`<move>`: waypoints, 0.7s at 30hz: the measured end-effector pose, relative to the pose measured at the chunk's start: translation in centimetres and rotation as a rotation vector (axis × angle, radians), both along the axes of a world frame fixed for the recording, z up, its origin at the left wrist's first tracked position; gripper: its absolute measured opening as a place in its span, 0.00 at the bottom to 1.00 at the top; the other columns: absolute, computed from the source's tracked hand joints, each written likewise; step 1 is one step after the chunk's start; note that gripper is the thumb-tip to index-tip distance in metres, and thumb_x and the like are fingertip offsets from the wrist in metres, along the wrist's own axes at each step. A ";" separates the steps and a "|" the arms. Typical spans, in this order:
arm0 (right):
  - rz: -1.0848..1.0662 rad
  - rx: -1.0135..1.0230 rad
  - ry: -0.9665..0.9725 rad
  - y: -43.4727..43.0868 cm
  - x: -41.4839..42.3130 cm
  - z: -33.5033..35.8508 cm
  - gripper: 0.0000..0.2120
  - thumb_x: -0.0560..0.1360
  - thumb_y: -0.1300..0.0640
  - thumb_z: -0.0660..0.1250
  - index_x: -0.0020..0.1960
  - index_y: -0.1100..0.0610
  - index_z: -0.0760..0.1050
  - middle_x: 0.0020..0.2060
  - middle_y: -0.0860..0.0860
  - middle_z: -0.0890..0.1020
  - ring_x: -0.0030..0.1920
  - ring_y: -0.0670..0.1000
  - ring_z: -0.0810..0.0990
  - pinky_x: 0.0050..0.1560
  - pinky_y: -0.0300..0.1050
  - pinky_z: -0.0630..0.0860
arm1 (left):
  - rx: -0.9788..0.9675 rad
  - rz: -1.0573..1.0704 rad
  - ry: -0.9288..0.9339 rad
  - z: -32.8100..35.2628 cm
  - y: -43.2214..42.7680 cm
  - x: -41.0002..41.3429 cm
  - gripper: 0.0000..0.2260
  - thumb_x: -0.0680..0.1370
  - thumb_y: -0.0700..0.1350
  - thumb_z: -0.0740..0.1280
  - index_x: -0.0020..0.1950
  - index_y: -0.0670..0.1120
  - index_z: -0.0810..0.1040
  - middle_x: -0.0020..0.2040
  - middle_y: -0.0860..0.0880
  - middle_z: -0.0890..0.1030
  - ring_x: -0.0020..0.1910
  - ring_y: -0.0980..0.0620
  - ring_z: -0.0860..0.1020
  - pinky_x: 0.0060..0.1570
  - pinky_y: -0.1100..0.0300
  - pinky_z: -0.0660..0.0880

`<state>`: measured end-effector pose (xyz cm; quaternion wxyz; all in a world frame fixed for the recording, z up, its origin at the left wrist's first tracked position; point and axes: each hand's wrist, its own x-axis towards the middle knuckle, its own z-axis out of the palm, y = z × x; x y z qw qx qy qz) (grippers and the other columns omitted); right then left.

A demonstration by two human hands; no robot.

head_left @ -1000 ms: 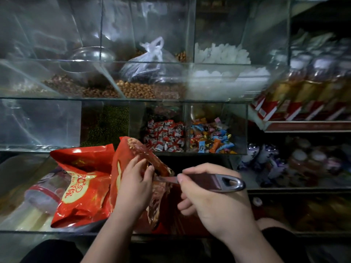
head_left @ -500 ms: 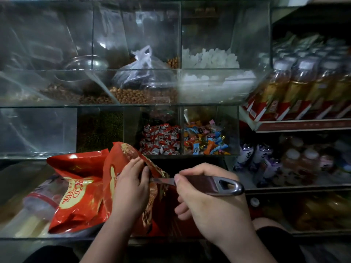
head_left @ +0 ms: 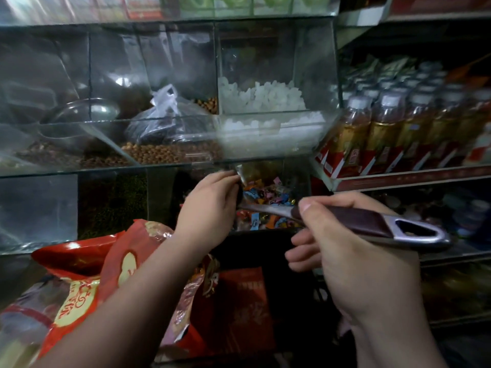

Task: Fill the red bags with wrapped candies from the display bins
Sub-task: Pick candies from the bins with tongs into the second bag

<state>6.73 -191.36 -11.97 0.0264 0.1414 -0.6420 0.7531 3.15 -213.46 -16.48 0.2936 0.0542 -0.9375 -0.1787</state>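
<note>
Two red bags lie at the lower left on the glass bench, mouths open and tilted toward the bins; above them a metal bowl sits in an upper bin, beside brown nuts and a knotted plastic bag; the left hand is raised over the bags to the lower display bin, its grip curled and pinching the corner of the clear flap; just beyond lie the wrapped candies, bright and mixed, inside that bin; white lumps fill the bin above; the right hand has its grip closed round the brown handle of a scoop, thumb on top, the metal neck reaching in among the candies, its bowl hidden behind the left hand; bottles stand in rows on the shelf at far right.
</note>
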 end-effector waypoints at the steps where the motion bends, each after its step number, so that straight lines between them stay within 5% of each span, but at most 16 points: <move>1: 0.008 0.032 -0.023 0.3 -0.9 0.1 0.07 0.69 0.43 0.70 0.41 0.44 0.84 0.27 0.55 0.83 0.24 0.57 0.84 0.25 0.47 0.80 | -0.011 -0.052 -0.010 0.0 0.4 -1.7 0.15 0.83 0.46 0.60 0.67 0.45 0.79 0.67 0.49 0.78 0.68 0.49 0.73 0.69 0.56 0.68; 5: 0.051 0.219 -0.119 0.8 -5.2 -1.6 0.18 0.62 0.28 0.61 0.38 0.36 0.83 0.32 0.49 0.85 0.35 0.56 0.86 0.40 0.55 0.84 | -0.002 -0.223 -0.239 -1.3 2.2 -8.4 0.16 0.84 0.44 0.60 0.71 0.43 0.75 0.73 0.44 0.73 0.73 0.45 0.68 0.74 0.59 0.60; 9: -0.195 0.163 -0.042 -1.9 -9.0 -5.4 0.07 0.73 0.46 0.70 0.42 0.48 0.83 0.29 0.53 0.84 0.29 0.55 0.86 0.33 0.61 0.85 | 0.076 -0.179 -0.464 -2.1 1.8 -12.2 0.20 0.85 0.43 0.57 0.77 0.42 0.66 0.78 0.42 0.64 0.78 0.44 0.61 0.75 0.56 0.56; 12: -0.134 0.274 -0.008 -4.4 -11.2 -8.2 0.03 0.75 0.54 0.74 0.43 0.48 0.83 0.33 0.50 0.85 0.38 0.56 0.87 0.44 0.62 0.84 | 0.153 -0.110 -0.464 -2.8 0.9 -12.3 0.21 0.83 0.41 0.58 0.77 0.42 0.67 0.76 0.41 0.68 0.75 0.44 0.66 0.71 0.60 0.61; 15: -0.070 0.442 0.119 -5.3 -12.6 -9.7 0.02 0.76 0.56 0.75 0.46 0.49 0.85 0.41 0.48 0.86 0.44 0.47 0.85 0.51 0.54 0.82 | 0.304 -0.062 -0.469 -3.2 0.0 -11.5 0.21 0.83 0.41 0.58 0.77 0.45 0.67 0.75 0.45 0.69 0.73 0.47 0.68 0.67 0.66 0.63; 18: -0.044 0.595 0.399 -5.3 -12.2 -9.8 0.05 0.77 0.56 0.74 0.52 0.53 0.86 0.46 0.52 0.84 0.47 0.53 0.84 0.49 0.55 0.81 | 0.448 -0.021 -0.399 -2.6 -0.6 -10.5 0.20 0.83 0.41 0.59 0.75 0.45 0.69 0.73 0.44 0.73 0.70 0.47 0.72 0.65 0.68 0.66; 21: -0.089 0.649 0.563 -4.7 -10.6 -9.1 0.07 0.79 0.53 0.71 0.54 0.53 0.84 0.44 0.54 0.80 0.44 0.57 0.83 0.44 0.58 0.80 | 0.461 -0.046 -0.312 -1.4 -0.7 -9.5 0.18 0.83 0.42 0.61 0.73 0.42 0.72 0.70 0.43 0.75 0.69 0.45 0.73 0.52 0.81 0.60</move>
